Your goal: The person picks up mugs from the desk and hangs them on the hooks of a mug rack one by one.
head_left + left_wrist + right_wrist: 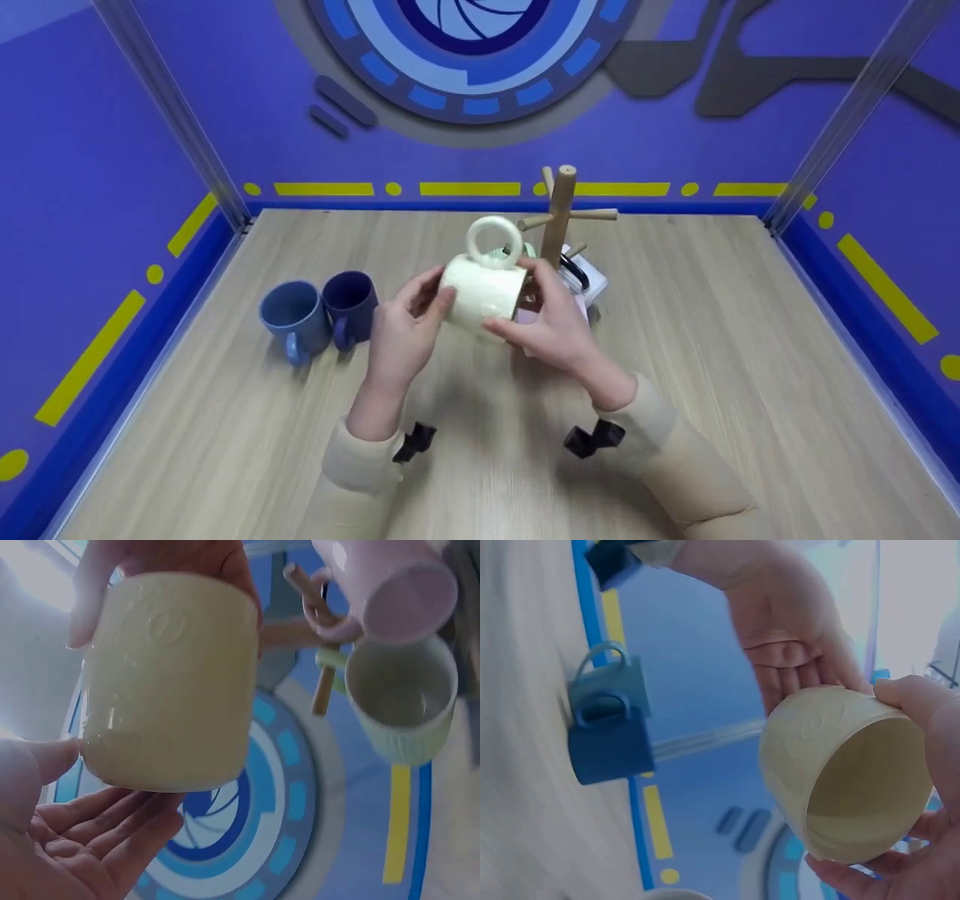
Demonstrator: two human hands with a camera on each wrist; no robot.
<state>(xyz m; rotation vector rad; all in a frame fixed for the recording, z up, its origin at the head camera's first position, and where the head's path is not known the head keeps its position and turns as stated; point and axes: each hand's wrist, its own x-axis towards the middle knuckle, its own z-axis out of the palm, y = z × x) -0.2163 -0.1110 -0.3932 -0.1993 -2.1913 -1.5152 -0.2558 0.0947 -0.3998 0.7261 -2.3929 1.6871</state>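
Note:
A cream mug (484,294) with a ring-shaped handle (495,242) is held up on its side between both hands, handle uppermost. My left hand (403,330) holds it at the base end, thumb on the near side. My right hand (553,319) grips the rim end, with thumb and fingers on opposite sides. In the right wrist view the mug's open mouth (870,791) shows an unfilled inside. Just behind the hands stands a wooden mug tree (559,217). A pink mug (409,596) and a pale green mug (405,701) hang from its pegs by their handles.
Left of the hands, a light blue mug (294,319) and a dark blue mug (351,307) stand upright side by side on the wooden table (225,450). A white item with a black curved handle (576,271) sits by the tree. Blue panels (480,161) enclose the table.

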